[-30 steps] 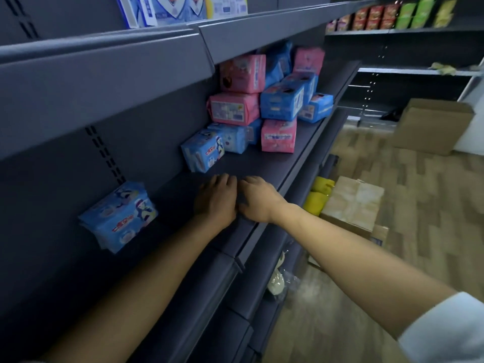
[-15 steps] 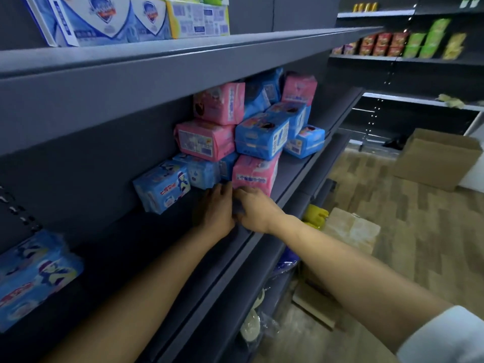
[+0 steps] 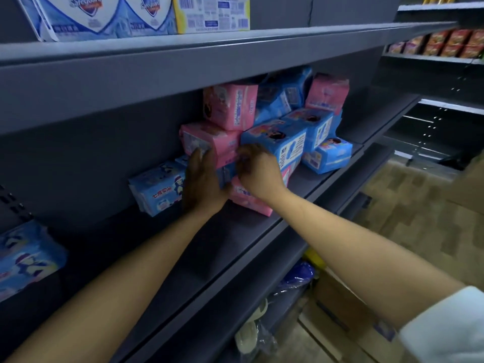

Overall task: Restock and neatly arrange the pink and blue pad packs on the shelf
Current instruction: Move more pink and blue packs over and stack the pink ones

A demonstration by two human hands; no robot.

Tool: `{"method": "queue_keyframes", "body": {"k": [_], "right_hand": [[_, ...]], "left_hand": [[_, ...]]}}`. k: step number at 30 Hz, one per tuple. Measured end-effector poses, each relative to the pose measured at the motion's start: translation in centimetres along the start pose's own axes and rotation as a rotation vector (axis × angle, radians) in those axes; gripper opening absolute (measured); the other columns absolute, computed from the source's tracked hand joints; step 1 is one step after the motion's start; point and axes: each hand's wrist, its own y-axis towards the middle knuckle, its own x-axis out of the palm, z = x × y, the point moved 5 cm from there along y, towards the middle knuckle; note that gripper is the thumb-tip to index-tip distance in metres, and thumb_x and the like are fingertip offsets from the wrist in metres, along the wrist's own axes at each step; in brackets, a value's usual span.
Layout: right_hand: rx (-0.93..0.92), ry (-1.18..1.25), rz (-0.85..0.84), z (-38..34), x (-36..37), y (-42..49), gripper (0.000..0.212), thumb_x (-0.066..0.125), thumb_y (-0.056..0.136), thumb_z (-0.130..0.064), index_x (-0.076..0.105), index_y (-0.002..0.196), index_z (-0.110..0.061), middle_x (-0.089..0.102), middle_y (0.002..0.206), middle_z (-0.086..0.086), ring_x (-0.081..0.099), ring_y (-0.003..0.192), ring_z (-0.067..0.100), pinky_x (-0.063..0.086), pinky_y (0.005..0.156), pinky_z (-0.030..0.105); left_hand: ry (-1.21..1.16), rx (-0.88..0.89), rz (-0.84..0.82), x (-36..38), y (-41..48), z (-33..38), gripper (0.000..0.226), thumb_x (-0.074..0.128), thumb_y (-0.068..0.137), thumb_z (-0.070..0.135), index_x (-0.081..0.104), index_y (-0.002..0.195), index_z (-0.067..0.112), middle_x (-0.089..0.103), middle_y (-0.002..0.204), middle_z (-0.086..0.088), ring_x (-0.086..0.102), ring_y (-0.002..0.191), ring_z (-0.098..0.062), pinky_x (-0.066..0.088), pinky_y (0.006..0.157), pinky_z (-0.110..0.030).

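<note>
Pink and blue pad packs lie heaped on the dark grey shelf (image 3: 235,244). My left hand (image 3: 201,179) presses its straight fingers up against a pink pack (image 3: 207,140) in the middle of the heap. My right hand (image 3: 258,169) curls its fingers round the left edge of a blue pack (image 3: 282,140) beside it. Another pink pack (image 3: 230,106) sits on top, and one more pink pack (image 3: 251,204) lies under my right wrist. A blue penguin-print pack (image 3: 157,189) leans left of my left hand. Part of the lower heap is hidden behind my hands.
A second penguin-print blue pack (image 3: 26,258) lies far left on the same shelf. Soap boxes (image 3: 91,14) stand on the shelf above. Cardboard boxes (image 3: 340,299) sit on the floor at the lower right, and bagged goods fill the bottom shelf.
Both hands have moved from the bare shelf front up and forward into the heap of packs. The view has followed them closer to the heap.
</note>
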Motion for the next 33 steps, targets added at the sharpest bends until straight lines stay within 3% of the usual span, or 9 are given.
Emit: {"method": "queue_keyframes", "body": {"k": [4, 12, 17, 22, 27, 29, 31, 33], "right_hand": [[-0.006, 0.076, 0.172, -0.4, -1.8, 3.8, 0.037, 0.061, 0.081, -0.013, 0.061, 0.116, -0.003, 0.056, 0.113, 0.021, 0.055, 0.104, 0.039, 0.041, 0.087, 0.034], [0.146, 0.083, 0.226, 1.6, -1.5, 11.6, 0.083, 0.074, 0.076, -0.036, 0.032, 0.138, 0.000, 0.035, 0.139, 0.020, 0.032, 0.131, 0.035, 0.026, 0.109, 0.035], [0.248, 0.243, 0.214, 2.3, -0.1, 14.3, 0.100, 0.078, 0.069, -0.043, 0.024, 0.143, -0.003, 0.032, 0.143, 0.019, 0.034, 0.132, 0.034, 0.031, 0.108, 0.036], [0.260, 0.364, 0.188, 2.6, 1.2, 15.0, 0.105, 0.078, 0.069, -0.041, 0.016, 0.146, -0.003, 0.030, 0.144, 0.020, 0.036, 0.132, 0.034, 0.032, 0.107, 0.034], [0.249, 0.373, 0.166, 2.8, 1.4, 15.4, 0.107, 0.078, 0.071, -0.041, 0.012, 0.148, -0.005, 0.031, 0.145, 0.019, 0.036, 0.132, 0.033, 0.032, 0.106, 0.032], [0.227, 0.373, 0.163, 3.0, 1.3, 15.5, 0.109, 0.080, 0.069, -0.039, 0.012, 0.147, -0.005, 0.031, 0.146, 0.018, 0.036, 0.132, 0.032, 0.031, 0.103, 0.029], [0.185, 0.384, 0.162, 3.0, 1.0, 15.3, 0.111, 0.083, 0.066, -0.036, 0.013, 0.147, -0.004, 0.031, 0.148, 0.016, 0.037, 0.133, 0.031, 0.032, 0.103, 0.029], [0.121, 0.406, 0.168, 2.8, 0.7, 15.0, 0.115, 0.085, 0.061, -0.034, 0.015, 0.146, -0.003, 0.032, 0.148, 0.014, 0.037, 0.135, 0.029, 0.033, 0.106, 0.030]], "left_hand": [[0.076, 0.154, 0.053, -1.2, 3.2, 1.2, 0.077, 0.070, 0.083, 0.021, 0.030, 0.147, 0.010, 0.022, 0.156, -0.010, 0.026, 0.140, -0.030, 0.029, 0.112, -0.040], [0.091, 0.332, 0.022, -0.3, 8.4, 2.2, 0.068, 0.068, 0.084, 0.024, 0.039, 0.142, 0.005, 0.031, 0.152, -0.013, 0.035, 0.136, -0.030, 0.034, 0.108, -0.037], [0.021, 0.195, 0.042, -0.8, 12.5, 2.7, 0.079, 0.068, 0.083, 0.030, 0.028, 0.148, 0.011, 0.034, 0.149, -0.016, 0.036, 0.135, -0.031, 0.033, 0.107, -0.036], [-0.033, 0.139, -0.017, -0.5, 14.1, 2.7, 0.064, 0.067, 0.083, 0.017, 0.038, 0.139, 0.007, 0.049, 0.137, -0.014, 0.049, 0.124, -0.030, 0.041, 0.099, -0.034], [-0.145, 0.118, -0.068, 0.0, 14.1, 1.9, 0.078, 0.075, 0.077, 0.015, 0.034, 0.143, 0.011, 0.046, 0.142, -0.011, 0.046, 0.128, -0.024, 0.039, 0.102, -0.029], [-0.217, 0.061, -0.085, -0.2, 14.2, 1.4, 0.073, 0.074, 0.076, 0.013, 0.039, 0.140, 0.012, 0.052, 0.135, -0.007, 0.050, 0.123, -0.022, 0.041, 0.099, -0.027], [-0.336, 0.000, -0.062, -0.7, 13.9, 1.1, 0.067, 0.071, 0.075, 0.022, 0.043, 0.136, 0.014, 0.056, 0.127, -0.003, 0.056, 0.117, -0.021, 0.048, 0.097, -0.035], [-0.423, -0.062, -0.003, -1.4, 13.3, 1.1, 0.054, 0.068, 0.085, 0.024, 0.047, 0.132, 0.010, 0.056, 0.120, 0.000, 0.058, 0.112, -0.021, 0.050, 0.094, -0.037]]}}
